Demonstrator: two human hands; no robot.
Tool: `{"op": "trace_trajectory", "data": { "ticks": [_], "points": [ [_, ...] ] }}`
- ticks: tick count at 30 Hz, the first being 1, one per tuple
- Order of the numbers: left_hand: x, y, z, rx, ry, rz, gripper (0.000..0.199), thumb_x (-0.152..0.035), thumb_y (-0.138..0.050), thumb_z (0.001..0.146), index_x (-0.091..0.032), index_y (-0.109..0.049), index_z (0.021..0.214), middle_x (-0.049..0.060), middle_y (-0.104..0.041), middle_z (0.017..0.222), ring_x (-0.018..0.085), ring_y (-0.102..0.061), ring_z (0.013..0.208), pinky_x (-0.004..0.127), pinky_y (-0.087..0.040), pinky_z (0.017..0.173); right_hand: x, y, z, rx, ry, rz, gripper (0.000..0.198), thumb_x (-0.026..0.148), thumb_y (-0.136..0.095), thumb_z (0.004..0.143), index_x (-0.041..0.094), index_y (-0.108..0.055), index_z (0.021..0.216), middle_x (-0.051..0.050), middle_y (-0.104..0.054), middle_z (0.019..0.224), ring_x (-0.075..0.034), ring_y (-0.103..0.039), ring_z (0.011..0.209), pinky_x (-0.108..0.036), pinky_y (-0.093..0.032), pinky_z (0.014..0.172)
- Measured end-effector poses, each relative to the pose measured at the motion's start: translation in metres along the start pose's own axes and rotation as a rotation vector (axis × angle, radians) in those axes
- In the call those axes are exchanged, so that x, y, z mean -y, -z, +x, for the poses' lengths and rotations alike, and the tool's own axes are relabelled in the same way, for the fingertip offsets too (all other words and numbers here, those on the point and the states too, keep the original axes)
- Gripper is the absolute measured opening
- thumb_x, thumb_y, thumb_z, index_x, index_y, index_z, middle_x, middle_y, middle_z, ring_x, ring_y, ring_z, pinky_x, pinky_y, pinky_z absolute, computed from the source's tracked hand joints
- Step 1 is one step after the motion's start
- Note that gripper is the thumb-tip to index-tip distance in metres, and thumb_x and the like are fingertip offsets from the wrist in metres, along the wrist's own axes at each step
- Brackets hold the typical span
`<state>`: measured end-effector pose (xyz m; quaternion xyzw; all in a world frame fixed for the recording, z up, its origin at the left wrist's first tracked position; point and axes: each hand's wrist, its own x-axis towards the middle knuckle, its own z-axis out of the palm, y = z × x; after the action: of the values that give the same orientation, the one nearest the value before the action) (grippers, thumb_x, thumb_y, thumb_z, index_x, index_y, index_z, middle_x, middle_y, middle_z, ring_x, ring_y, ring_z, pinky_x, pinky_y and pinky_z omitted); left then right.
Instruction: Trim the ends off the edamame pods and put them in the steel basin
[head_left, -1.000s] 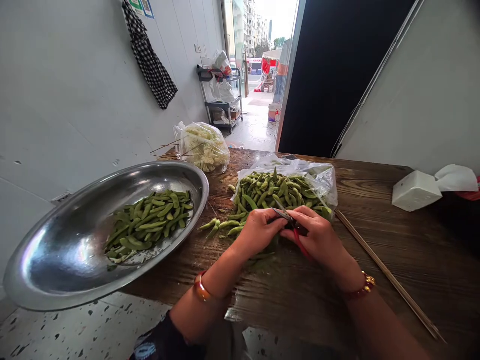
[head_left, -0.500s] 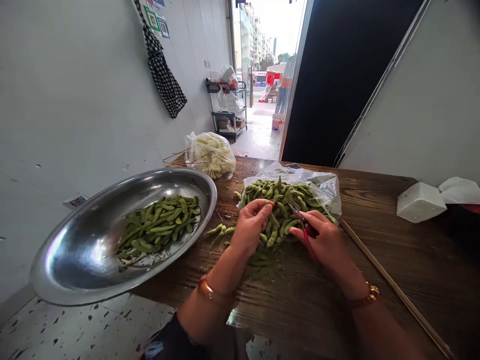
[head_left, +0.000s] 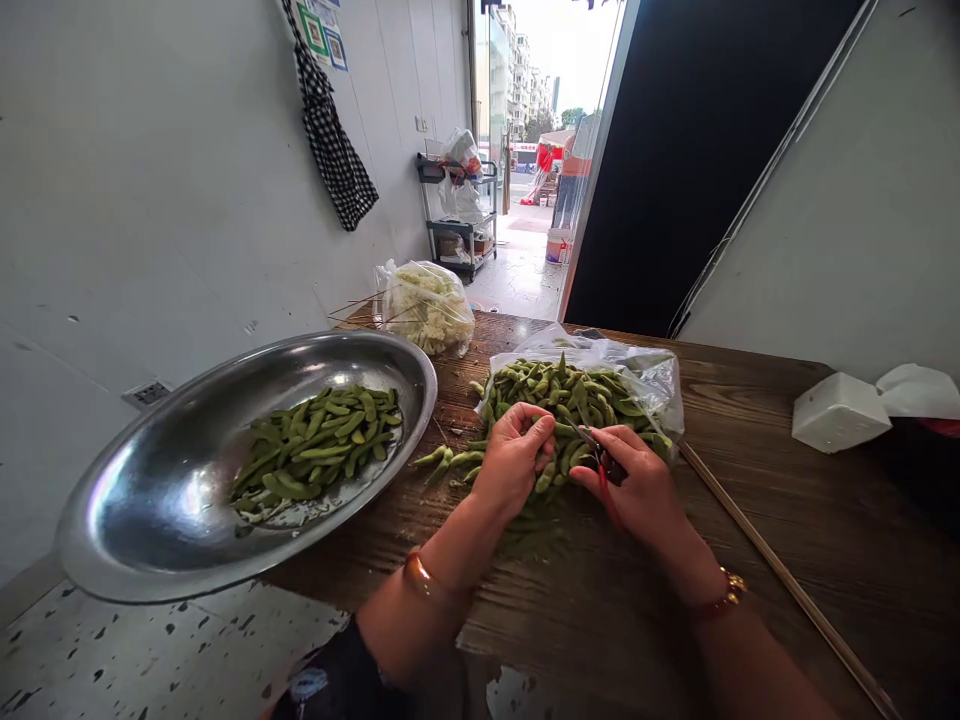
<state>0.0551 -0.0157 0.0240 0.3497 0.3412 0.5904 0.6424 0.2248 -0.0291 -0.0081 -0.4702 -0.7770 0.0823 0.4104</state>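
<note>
Left hand (head_left: 516,458): fingers pinch one green pod (head_left: 559,427). Right hand (head_left: 637,478): fingers grasp red-handled scissors (head_left: 603,482). Desk (head_left: 825,530): bears pod heap (head_left: 544,380).

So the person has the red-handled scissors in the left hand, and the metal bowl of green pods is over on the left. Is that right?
Not quite: the red-handled scissors are in the right hand, as the head view shows. The metal bowl of green pods is over on the left.
</note>
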Motion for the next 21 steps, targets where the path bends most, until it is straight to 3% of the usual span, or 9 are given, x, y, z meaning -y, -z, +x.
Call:
{"op": "trace_trajectory", "data": {
  "ticks": [12, 21],
  "points": [
    [0.004, 0.000, -0.004, 0.083, 0.004, 0.143, 0.031, -0.038, -0.071, 0.073, -0.015, -0.052, 0.079, -0.010, -0.036, 0.049, 0.002, -0.029, 0.039, 0.017, -0.017, 0.038, -0.008, -0.003, -0.002, -0.094, 0.018, -0.067, 0.039, 0.047, -0.062, 0.085, 0.018, -0.063, 0.110, -0.008, -0.065, 0.095, -0.020, -0.064, 0.079, -0.033, -0.054, 0.071],
    [0.004, 0.006, 0.007, -0.028, -0.062, 0.112, 0.032, -0.040, -0.071, 0.072, -0.016, -0.050, 0.077, -0.009, -0.036, 0.055, 0.002, -0.030, 0.040, 0.016, -0.017, 0.038, -0.004, 0.000, -0.002, 0.014, 0.023, -0.067, 0.037, 0.045, -0.060, 0.087, 0.018, -0.063, 0.112, -0.008, -0.066, 0.096, -0.020, -0.065, 0.080, -0.033, -0.053, 0.075]
  ]
}}
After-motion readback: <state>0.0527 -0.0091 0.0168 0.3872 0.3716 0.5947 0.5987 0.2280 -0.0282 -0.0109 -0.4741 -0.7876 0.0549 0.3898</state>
